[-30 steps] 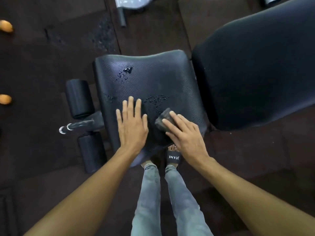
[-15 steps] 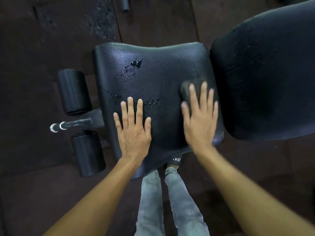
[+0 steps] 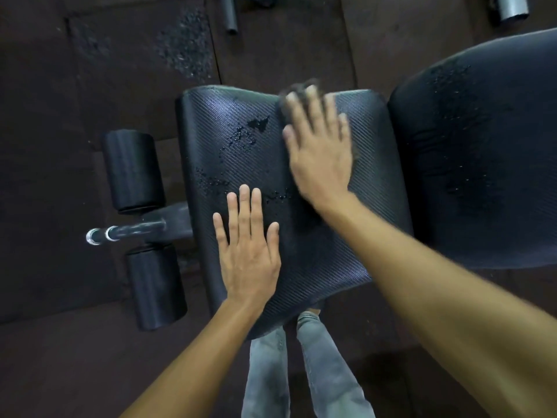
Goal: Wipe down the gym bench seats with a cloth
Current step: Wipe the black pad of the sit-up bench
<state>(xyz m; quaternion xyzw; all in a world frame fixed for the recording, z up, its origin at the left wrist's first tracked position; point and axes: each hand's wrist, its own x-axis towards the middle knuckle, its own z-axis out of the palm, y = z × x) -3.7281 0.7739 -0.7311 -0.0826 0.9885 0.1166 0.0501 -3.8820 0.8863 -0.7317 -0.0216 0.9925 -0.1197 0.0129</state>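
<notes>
A black textured bench seat [image 3: 241, 122] fills the middle of the view, with water droplets [image 3: 250, 131] scattered over its left half. My right hand [image 3: 319, 149] lies flat near the seat's far edge and presses a dark grey cloth [image 3: 297, 89], which shows only past my fingertips. My left hand [image 3: 248, 251] rests flat with fingers apart on the seat's near part, holding nothing. The black back pad [image 3: 482, 146] stands to the right, speckled with droplets.
Two black foam rollers [image 3: 132, 170] [image 3: 155, 286] and a metal bar [image 3: 132, 230] stick out left of the seat. Dark rubber floor tiles surround the bench. Grey metal tubes [image 3: 229, 13] lie at the top. My legs in grey jeans [image 3: 301, 372] stand below the seat.
My right hand has slid the cloth from the seat's near middle to the right side, then up to the far edge. My left hand has stayed flat in place.
</notes>
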